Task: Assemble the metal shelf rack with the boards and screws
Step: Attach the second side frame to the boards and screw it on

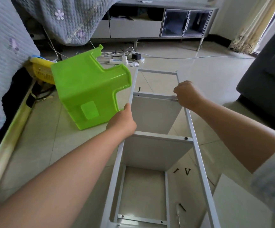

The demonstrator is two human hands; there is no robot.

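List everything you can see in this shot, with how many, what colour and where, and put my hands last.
Metal rack frame: one, pale grey, lying on the floor, centre.
Boards: two fitted in the frame, white; a third lies loose at lower right.
Loose screws: several, black, on the floor by the frame; one near the upper board.
Stool: one, green, tipped over left of the frame.
Basket: one, yellow, behind the stool.
Power strip: one, white, on the floor beyond.
TV cabinet: one, grey, far wall.
Left hand: grips the frame's left rail.
Right hand: pinches a tool at the right rail.
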